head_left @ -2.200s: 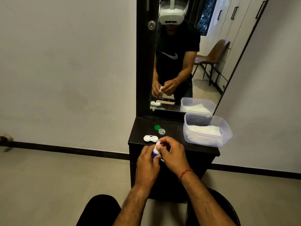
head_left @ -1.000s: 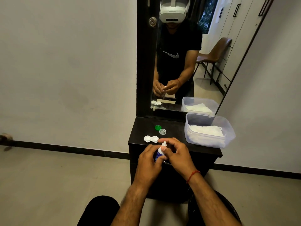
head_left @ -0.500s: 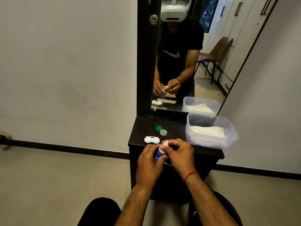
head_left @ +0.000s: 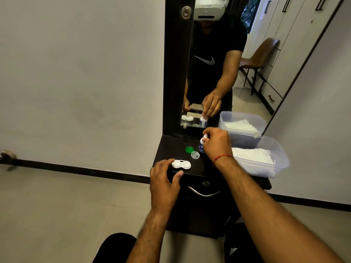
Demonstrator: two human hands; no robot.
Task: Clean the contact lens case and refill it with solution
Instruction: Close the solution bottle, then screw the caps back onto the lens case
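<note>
On the dark table (head_left: 171, 147), near edge: white contact lens case (head_left: 181, 164) lies flat, its two wells facing up.
Left hand (head_left: 164, 181): fingers (head_left: 166, 162) loosely spread and bent at the case's left end; index tip at its rim, thumb apart from it on the near side; no grip seen.
Right hand (head_left: 216, 144): fingers pinch the white top of the solution bottle (head_left: 201, 147).
Solution bottle: upright, blue label, far and right of the case; whether its base rests on the table, cannot tell.
Caps: green cap (head_left: 189, 149) and clear cap (head_left: 195, 155) lie side by side between case and bottle.
Right side: plastic tub (head_left: 277, 149) holding white cloth (head_left: 252, 156).
Far: mirror (head_left: 209, 73) reflects the person and the bottle.
Right wrist: red thread (head_left: 222, 157).
</note>
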